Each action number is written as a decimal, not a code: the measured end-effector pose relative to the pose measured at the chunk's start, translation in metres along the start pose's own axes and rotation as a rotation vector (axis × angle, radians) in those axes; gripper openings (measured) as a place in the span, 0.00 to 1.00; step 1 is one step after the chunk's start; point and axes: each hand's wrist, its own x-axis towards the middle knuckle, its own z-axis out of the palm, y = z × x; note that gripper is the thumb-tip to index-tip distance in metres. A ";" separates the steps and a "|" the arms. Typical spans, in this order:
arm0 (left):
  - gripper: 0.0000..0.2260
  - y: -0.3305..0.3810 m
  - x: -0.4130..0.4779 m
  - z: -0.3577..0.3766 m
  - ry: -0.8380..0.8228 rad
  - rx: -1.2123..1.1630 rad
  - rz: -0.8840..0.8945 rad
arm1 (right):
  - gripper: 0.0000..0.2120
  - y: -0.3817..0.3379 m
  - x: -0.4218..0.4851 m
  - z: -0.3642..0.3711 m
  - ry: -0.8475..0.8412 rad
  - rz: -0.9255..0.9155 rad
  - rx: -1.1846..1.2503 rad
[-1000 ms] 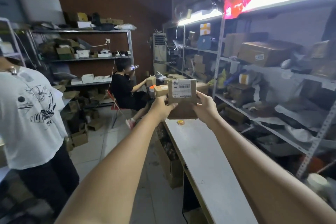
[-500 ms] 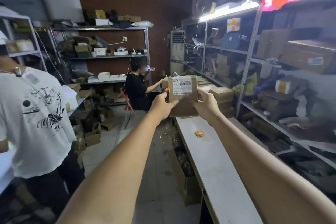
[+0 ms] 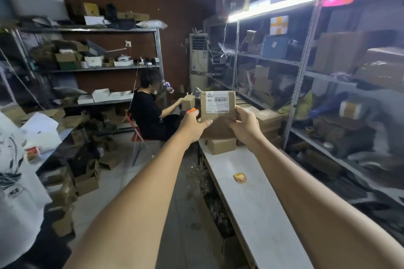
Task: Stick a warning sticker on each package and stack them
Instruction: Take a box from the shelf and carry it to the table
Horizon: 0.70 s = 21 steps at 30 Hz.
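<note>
Item: one cardboard package, held in the air over the far end of the desk, its white shipping label facing us.

Grip: our left hand clasps the left edge, thumb across the front. Our right hand clasps the right edge.

Change: a second ago the package hung directly above the yellow-and-red item on the desk. Now that item lies well on our side of it. The package sits above a small box and just beside the stacked boxes at the desk's far right edge.

Reading: we judge this the carry towards stacking. No warning sticker shows on the face we see, and we cannot tell about the other faces.
</note>
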 end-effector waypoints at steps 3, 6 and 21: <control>0.24 0.001 0.039 0.011 -0.016 -0.007 -0.021 | 0.19 0.015 0.040 0.001 -0.001 -0.015 -0.017; 0.26 0.004 0.077 0.015 -0.016 0.034 -0.028 | 0.18 0.020 0.076 -0.001 0.006 -0.004 0.006; 0.26 -0.048 0.297 0.014 -0.071 -0.053 0.020 | 0.20 0.056 0.253 0.068 0.102 0.012 -0.001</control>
